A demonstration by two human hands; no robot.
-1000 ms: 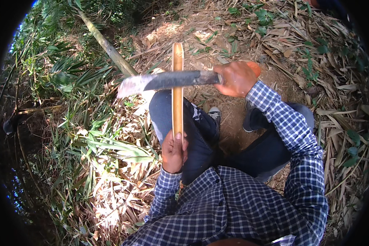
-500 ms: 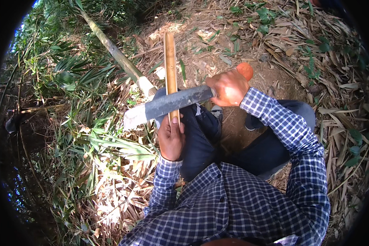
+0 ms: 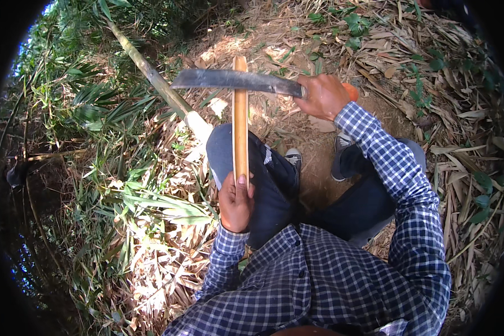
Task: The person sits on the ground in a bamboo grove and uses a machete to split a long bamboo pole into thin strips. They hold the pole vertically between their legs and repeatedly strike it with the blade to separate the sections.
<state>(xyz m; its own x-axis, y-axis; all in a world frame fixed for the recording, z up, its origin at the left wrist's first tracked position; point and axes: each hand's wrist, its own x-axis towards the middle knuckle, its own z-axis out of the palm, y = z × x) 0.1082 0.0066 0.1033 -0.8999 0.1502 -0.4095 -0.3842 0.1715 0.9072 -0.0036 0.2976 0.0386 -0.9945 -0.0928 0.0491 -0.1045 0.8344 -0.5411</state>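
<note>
My left hand (image 3: 236,203) is closed round the near end of a split bamboo piece (image 3: 240,134), its thumb on the hollow inner side. The piece points away from me, with its pale brown trough facing up. My right hand (image 3: 325,96) grips a machete (image 3: 229,80) by its orange handle, the end of which shows beyond the fist. The long dark blade lies crosswise over the bamboo near its far end and reaches out to the left. Whether the edge touches the bamboo I cannot tell.
A long bamboo pole (image 3: 145,67) slants from the upper left down to my left knee (image 3: 221,145). Green leafy undergrowth (image 3: 106,106) fills the left side. Dry bamboo leaves (image 3: 465,129) cover the ground at right. My shoes (image 3: 293,158) rest on bare soil.
The machete has moved away from me along the bamboo, from near my left hand to near the far end. My left hand and the bamboo have shifted slightly toward me.
</note>
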